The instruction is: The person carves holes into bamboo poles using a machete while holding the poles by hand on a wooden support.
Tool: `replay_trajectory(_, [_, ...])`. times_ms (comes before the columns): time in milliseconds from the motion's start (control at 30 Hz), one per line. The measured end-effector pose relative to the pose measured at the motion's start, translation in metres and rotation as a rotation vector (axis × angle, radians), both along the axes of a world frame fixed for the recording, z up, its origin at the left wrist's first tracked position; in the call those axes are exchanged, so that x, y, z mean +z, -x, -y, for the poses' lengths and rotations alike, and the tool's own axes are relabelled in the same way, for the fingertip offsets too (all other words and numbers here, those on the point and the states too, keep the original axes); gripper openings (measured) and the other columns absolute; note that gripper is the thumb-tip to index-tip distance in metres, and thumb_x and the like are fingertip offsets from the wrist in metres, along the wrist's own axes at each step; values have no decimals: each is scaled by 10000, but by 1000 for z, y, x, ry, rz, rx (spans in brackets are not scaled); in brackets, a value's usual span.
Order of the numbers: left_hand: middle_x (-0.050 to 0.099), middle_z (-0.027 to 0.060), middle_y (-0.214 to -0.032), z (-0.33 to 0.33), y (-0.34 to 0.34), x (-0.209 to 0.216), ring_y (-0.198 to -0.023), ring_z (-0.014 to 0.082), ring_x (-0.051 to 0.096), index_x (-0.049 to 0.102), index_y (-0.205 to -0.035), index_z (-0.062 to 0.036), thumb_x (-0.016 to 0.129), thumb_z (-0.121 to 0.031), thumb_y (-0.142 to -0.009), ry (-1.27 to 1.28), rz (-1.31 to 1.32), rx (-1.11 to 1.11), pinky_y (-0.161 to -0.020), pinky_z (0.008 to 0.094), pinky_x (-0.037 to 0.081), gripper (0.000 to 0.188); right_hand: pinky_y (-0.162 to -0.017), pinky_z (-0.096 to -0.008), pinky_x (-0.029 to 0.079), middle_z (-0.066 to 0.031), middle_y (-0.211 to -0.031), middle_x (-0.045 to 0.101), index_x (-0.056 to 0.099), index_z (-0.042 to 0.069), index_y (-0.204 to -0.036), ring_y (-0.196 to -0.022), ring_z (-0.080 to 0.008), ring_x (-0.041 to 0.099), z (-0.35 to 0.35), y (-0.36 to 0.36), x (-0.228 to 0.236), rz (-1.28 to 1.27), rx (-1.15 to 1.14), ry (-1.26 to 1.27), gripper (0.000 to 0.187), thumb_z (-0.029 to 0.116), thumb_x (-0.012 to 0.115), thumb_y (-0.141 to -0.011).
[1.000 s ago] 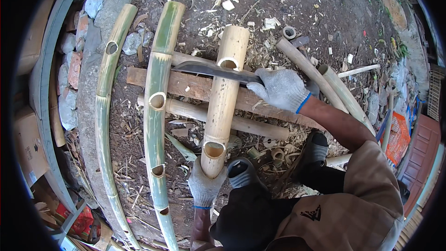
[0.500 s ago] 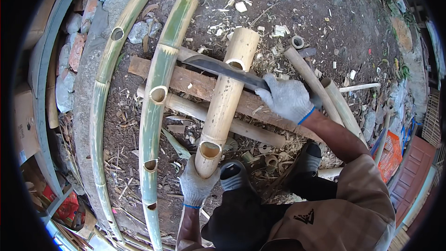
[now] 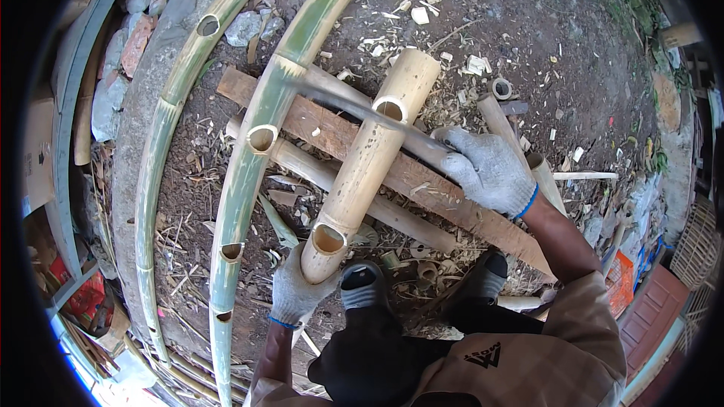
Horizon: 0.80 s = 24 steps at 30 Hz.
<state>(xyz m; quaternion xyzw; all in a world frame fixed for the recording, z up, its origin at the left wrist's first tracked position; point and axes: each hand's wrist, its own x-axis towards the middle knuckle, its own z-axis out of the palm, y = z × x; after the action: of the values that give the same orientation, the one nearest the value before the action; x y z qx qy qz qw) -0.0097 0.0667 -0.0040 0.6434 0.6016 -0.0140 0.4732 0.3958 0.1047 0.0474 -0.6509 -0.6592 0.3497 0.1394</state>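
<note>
A pale bamboo section with two holes cut in its upper side lies slanting across a wooden plank. My left hand, in a grey-white knit glove with a blue cuff, is closed around its near end, just below the lower hole. In my gloved right hand is a machete, its handle hidden by the fingers. The blade, smeared by motion, crosses the bamboo at the near rim of the upper hole, and its tip reaches over a long green bamboo pole. Contact between blade and bamboo cannot be made out.
The brown plank and a round bamboo pole lie underneath. Another long holed pole curves along the left. Chips litter the dirt, and more bamboo lies beyond my right hand. My feet are close to the near end.
The machete and my right hand have shifted slightly right and nearer, the blade turning blurred. My left hand still grips the bamboo. The whole view has tilted a little.
</note>
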Motion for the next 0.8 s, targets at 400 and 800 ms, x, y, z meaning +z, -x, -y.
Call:
replay_trajectory(400, [782, 201, -1146, -8, 5, 3, -1047, 342, 795, 648, -1352, -22, 954, -332, -738, 52, 58, 3, -894, 449, 636, 753, -649, -528, 603, -160, -807, 725, 697, 81, -1025, -722, -382, 756, -41, 10, -5, 272, 295, 20, 589, 636, 504, -1073])
replay_trajectory(800, [791, 201, -1133, -14, 8, -1, -1042, 339, 801, 659, -1356, -25, 967, -343, -723, 99, 94, 6, -890, 449, 645, 772, -660, -536, 598, -168, -781, 709, 694, 83, -1042, -732, -391, 751, -49, 15, 7, 279, 362, 48, 591, 642, 504, -1074])
